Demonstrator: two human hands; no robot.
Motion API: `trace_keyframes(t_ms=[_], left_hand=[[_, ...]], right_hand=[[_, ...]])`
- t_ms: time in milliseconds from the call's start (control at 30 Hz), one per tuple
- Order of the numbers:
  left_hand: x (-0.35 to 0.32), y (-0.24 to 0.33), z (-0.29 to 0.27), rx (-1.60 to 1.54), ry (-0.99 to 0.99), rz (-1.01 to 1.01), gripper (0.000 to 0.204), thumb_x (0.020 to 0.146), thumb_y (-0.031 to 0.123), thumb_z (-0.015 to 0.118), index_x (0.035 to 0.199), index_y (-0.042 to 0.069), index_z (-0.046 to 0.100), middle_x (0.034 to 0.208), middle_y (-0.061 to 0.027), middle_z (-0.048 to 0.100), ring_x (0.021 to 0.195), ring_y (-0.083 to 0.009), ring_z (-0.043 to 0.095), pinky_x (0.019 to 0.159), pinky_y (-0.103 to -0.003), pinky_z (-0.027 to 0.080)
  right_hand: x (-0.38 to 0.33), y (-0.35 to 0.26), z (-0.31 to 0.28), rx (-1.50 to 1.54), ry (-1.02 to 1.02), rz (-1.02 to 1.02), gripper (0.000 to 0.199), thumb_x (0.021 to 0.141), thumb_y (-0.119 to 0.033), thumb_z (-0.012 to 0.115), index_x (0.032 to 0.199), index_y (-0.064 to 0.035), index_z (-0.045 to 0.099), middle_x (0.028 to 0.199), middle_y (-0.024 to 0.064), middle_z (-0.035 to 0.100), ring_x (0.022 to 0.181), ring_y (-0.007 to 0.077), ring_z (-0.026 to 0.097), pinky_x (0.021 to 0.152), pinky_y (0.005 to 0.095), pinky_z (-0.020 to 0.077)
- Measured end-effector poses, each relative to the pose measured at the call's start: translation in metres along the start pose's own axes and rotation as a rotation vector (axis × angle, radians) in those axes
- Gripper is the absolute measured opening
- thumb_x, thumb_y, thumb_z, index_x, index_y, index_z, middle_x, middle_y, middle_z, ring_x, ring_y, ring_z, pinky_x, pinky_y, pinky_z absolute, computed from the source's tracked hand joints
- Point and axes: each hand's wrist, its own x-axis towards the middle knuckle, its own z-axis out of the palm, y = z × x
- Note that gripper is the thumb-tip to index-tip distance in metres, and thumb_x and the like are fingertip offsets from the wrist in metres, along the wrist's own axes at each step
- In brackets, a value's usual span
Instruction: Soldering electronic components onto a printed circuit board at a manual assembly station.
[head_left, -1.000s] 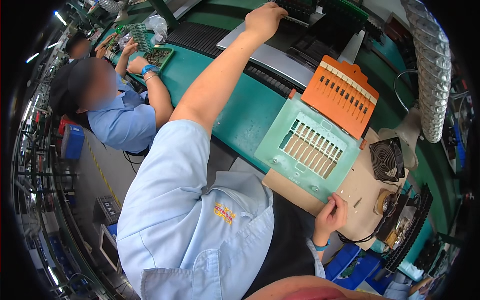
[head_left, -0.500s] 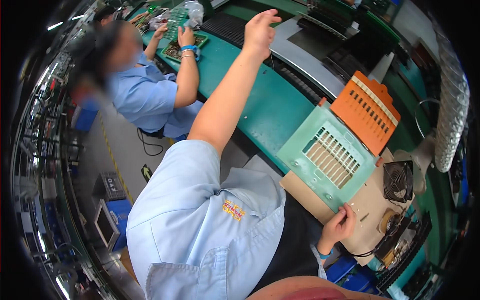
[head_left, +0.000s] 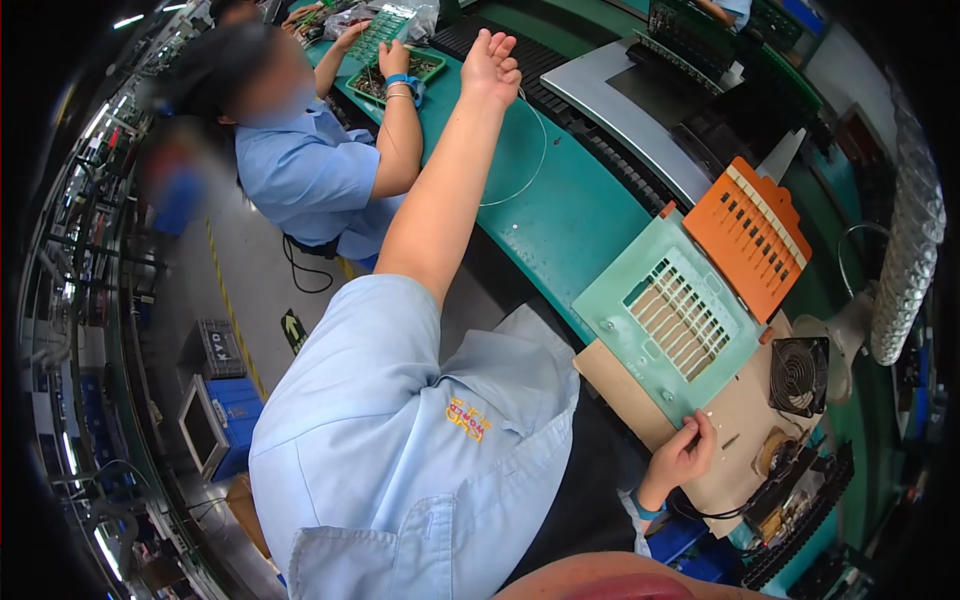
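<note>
Left hand (head_left: pixel 490 75): fingers half-curled, can't tell whether pinching.
Right hand (head_left: pixel 684 455): fingers bunched, contact unclear.
Pale-green slotted rectangular frame (head_left: pixel 640 350): beside right hand.
Snag risk: thin white looped cord (head_left: pixel 545 148), if left hand sweeps.

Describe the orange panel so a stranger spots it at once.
Find the long green work surface. Toward the right, a pale green frame with a barred window lies near the right hand. The orange panel adjoins that frame's far edge; its colour and row of dark marks set it apart.
</note>
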Motion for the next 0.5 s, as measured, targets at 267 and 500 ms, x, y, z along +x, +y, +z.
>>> trace_keyframes(t_ms=[267, 500], left_hand=[[-0.002, 0.002, 0.000, 0.010, 0.042, 0.046, 0.041, 0.105, 0.046, 0.058, 0.120, 0.008, 0.059, 0.099, -0.0048, 0.069, 0.056, -0.0084, 0.042, 0.043, -0.022, 0.023], [-0.007, 0.013, 0.005, -0.028, 0.010, 0.112, 0.056, 0.105, 0.060, 0.050, 0.123, 0.008, 0.057, 0.100, -0.0054, 0.070, 0.058, -0.0098, 0.043, 0.043, -0.024, 0.024]], right_hand=[[0.000, 0.000, 0.000, -0.003, 0.004, -0.001, 0.021, 0.089, 0.007, 0.057, 0.103, 0.0023, 0.071, 0.090, 0.0121, 0.070, 0.074, 0.0247, 0.062, 0.072, 0.0324, 0.0512], [0.000, 0.001, 0.000, -0.005, 0.004, -0.010, 0.021, 0.089, 0.008, 0.057, 0.104, 0.0022, 0.070, 0.091, 0.0124, 0.070, 0.075, 0.0248, 0.063, 0.072, 0.0327, 0.0513]])
